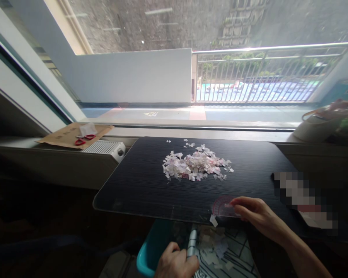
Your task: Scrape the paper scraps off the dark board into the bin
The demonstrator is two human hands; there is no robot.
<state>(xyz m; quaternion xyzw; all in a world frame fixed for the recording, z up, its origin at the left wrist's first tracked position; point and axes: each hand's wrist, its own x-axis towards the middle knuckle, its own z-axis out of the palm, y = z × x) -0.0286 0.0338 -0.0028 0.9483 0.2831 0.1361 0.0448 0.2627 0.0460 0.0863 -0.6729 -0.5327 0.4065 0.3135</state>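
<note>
My right hand (253,212) pinches the right end of a clear protractor (223,204) with red markings, at the near edge of the dark table. A larger paper scrap (213,220) lies by the protractor's lower left corner. Below the table edge, my left hand (176,262) is closed on a gathered fold of white cloth with dark lines (192,241). Loose paper scraps (216,243) rest on this cloth. A teal bin (146,255) stands just left of that hand, partly under the table. Farther back on the tabletop is a heap of small torn paper pieces (195,164).
The dark table (133,185) stands against a window sill. At the right lies a blurred-out flat object (304,200). Red-handled scissors (85,139) sit on a brown envelope (60,136) at the left, beside a white slatted box (106,148). A white bag-like object (310,127) is at the far right.
</note>
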